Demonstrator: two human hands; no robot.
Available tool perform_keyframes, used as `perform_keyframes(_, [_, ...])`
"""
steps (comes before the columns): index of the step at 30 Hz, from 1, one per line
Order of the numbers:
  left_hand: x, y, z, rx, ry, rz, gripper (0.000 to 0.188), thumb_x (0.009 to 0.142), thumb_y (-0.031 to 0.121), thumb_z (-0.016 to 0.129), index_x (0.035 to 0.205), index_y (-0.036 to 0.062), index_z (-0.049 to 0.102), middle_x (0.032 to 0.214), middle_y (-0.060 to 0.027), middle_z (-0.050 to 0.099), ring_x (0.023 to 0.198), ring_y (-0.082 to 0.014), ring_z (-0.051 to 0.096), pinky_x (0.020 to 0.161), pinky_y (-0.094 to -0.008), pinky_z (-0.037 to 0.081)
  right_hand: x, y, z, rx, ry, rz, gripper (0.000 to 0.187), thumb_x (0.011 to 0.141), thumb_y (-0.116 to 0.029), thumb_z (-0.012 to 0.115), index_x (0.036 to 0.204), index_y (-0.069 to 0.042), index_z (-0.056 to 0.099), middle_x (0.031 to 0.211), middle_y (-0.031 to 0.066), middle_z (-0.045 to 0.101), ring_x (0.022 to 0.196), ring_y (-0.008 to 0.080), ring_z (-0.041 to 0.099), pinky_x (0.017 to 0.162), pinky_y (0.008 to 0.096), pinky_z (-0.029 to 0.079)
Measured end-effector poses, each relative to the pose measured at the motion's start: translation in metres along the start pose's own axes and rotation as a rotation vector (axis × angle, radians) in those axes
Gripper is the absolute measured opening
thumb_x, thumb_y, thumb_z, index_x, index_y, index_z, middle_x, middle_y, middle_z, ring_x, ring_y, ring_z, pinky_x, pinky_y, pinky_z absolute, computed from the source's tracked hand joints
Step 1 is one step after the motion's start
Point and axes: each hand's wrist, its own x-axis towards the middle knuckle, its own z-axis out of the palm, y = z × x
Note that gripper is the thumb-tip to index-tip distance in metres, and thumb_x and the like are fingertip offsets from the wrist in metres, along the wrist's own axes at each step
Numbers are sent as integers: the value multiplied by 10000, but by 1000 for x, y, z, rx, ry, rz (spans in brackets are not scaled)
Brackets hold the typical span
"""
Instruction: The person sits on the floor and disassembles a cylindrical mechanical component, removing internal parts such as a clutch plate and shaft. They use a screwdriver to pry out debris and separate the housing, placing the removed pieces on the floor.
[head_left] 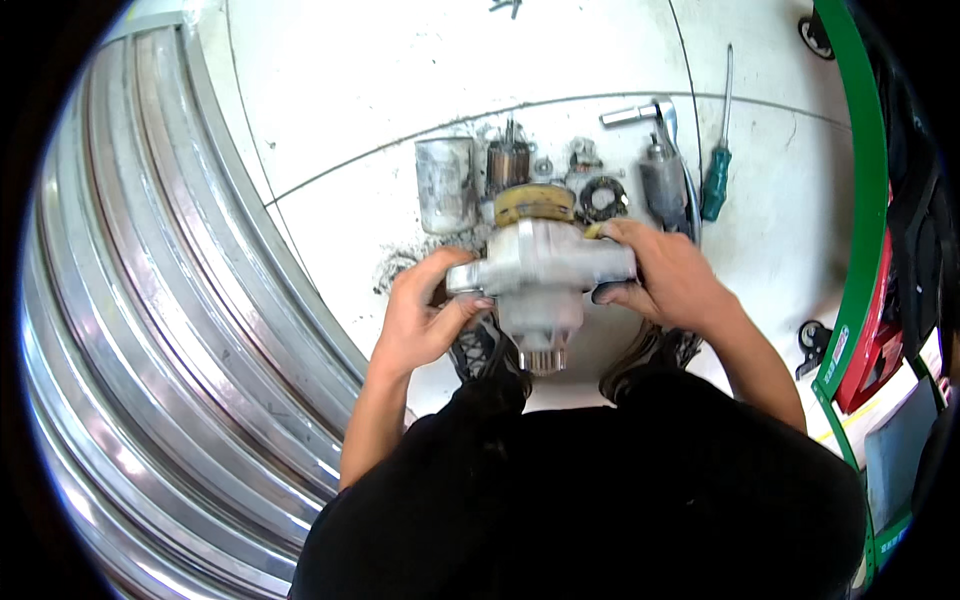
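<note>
Both hands grip a grey cast-metal starter motor housing (540, 265) above the floor, between my feet; it is slightly blurred. A toothed metal pinion (542, 360) sticks out of its near end, and a yellowish ring (535, 203) shows at its far end. My left hand (425, 310) pinches the left lug, thumb on the near side. On the right lug, my right hand (670, 275) is closed with fingers over the far side and thumb underneath. Just beyond the housing lie a worn metal cylinder (447, 185), a copper-wound armature (508, 165) and a dark ring-shaped part (604, 199).
A ratchet wrench (668, 125) lies beside a dark cylindrical part (662, 180), with a green-handled screwdriver (717, 180) to their right. Ribbed metal panels (190, 300) fill the left side. A green frame (862, 200) on casters borders the right. Dark grit speckles the floor.
</note>
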Motion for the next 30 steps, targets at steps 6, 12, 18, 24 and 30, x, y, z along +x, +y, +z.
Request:
perform_keyframes(6, [-5, -22, 51, -1033, 90, -160, 788, 794, 69, 795, 1459, 59, 373, 1328, -159, 564, 1171, -235, 587, 1004, -365, 502, 2, -5, 19, -28, 329, -190, 187, 760, -101, 739, 934, -61, 681, 1209, 259, 620, 888, 326, 695, 673, 356, 578])
perform_keyframes(12, [-4, -46, 19, -231, -272, 40, 1263, 406, 187, 1004, 1456, 8, 325, 1327, -166, 593, 1274, -273, 545, 1115, -421, 404, -19, -9, 27, 20, 212, -248, 216, 735, 4, 778, 842, 8, 589, 1067, 242, 645, 874, 326, 698, 703, 353, 580])
perform_keyframes(18, [-9, -41, 41, -155, -232, 128, 1226, 526, 125, 977, 1481, 71, 209, 1443, -201, 454, 1326, -317, 484, 1096, -454, 419, -25, -15, 17, 132, 287, -81, 318, 708, -1, 806, 936, -43, 589, 1136, 211, 641, 1005, 301, 672, 807, 339, 555])
perform_keyframes(24, [-9, -30, 43, -213, -137, 318, 1118, 538, 117, 966, 1427, 89, 288, 1375, -204, 472, 1268, -310, 522, 1062, -451, 443, -17, -18, -24, 478, -12, -11, 647, 765, -305, 797, 1306, -54, 546, 1322, 227, 545, 1281, 384, 516, 1050, 427, 430])
perform_keyframes(30, [-19, -28, 33, 42, 5, 331, 1206, 448, 275, 995, 1384, 31, 273, 1259, -172, 580, 1163, -273, 597, 1027, -410, 454, 3, -48, -28, 52, 58, -77, 1018, 656, -656, 763, 1430, -66, 464, 1320, 217, 533, 1236, 418, 521, 1017, 452, 441])
